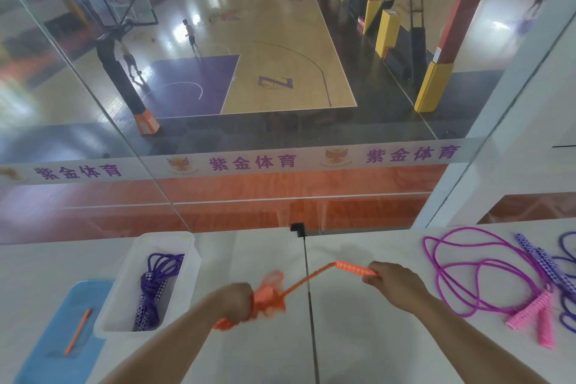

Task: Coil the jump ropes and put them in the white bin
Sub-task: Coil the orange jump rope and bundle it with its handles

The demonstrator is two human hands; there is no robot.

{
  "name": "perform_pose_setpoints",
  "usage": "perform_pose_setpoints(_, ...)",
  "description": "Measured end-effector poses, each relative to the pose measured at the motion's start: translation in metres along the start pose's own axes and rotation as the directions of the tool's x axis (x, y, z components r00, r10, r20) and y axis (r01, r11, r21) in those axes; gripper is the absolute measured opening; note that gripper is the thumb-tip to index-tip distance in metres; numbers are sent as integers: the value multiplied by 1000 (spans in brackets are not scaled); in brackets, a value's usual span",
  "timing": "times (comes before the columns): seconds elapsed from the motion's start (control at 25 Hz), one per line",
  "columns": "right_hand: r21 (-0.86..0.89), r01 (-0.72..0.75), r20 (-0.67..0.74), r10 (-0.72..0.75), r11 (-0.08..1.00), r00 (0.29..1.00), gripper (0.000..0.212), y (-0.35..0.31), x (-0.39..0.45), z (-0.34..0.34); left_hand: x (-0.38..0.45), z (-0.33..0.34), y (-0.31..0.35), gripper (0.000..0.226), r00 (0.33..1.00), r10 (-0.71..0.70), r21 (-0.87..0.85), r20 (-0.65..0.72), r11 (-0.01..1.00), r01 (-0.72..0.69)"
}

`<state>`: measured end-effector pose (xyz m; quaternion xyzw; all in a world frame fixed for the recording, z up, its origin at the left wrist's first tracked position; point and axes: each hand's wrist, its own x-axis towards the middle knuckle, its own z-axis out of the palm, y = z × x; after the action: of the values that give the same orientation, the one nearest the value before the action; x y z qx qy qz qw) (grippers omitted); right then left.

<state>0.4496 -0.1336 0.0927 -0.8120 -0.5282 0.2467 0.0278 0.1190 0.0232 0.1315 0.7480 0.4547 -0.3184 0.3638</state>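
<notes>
The left hand point(238, 301) is curled round a blurred bundle of orange jump rope point(299, 284), gripping it above the white surface point(358, 337); one orange handle pokes out below the fist; the right hand point(394, 285) grips the other orange handle point(353, 268), and a length of cord runs taut between the two hands; the white bin point(190, 246) stands to the left, just beside the left forearm, with a coiled purple jump rope point(152, 287) lying inside it; a blue tray point(46, 352) sits against the bin's left side and carries an orange pen point(78, 331); to the right, a loose pink-handled rope point(486, 274) sprawls uncoiled on the surface, with another purple rope point(561, 262) next to it at the frame's edge.
</notes>
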Motion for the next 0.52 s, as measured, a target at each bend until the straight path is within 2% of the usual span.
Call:
perform_pose_setpoints(0.04,-6,-23,13,23,1000,1000,30,3,0,5,8,1,-6,24,971,-103,-214,-214,975,56)
perform_pose_setpoints(0.08,-9,-48,35,48,999,998,30,5,0,11,15,2,-11,21,916,-221,-526,-334,850,14)
perform_pose_setpoints(0.12,-13,-74,60,75,997,995,29,7,-1,18,20,0,-14,19,894,-273,-745,-355,660,-94)
perform_pose_setpoints(0.16,-15,-98,78,99,995,992,27,9,-2,26,20,-3,-13,20,910,-257,-847,-327,506,-162)
perform_pose_setpoints(0.2,-18,-125,95,126,992,987,25,10,-2,33,16,-4,-13,20,934,-192,-873,-301,450,-189)
perform_pose_setpoints(0.24,-11,-153,118,154,988,981,23,9,-2,39,13,-3,-11,18,956,-99,-871,-275,446,-204)
perform_pose_setpoints(0.36,51,-181,184,169,982,968,19,5,0,56,8,7,-1,18,973,189,-812,-129,543,-213)
perform_pose_setpoints(0.44,92,-188,206,166,978,964,19,5,1,73,4,16,11,16,945,328,-805,6,561,-190)
perform_pose_setpoints(0.52,137,-193,222,160,972,962,17,13,7,93,-4,20,24,8,908,398,-746,131,643,-174)
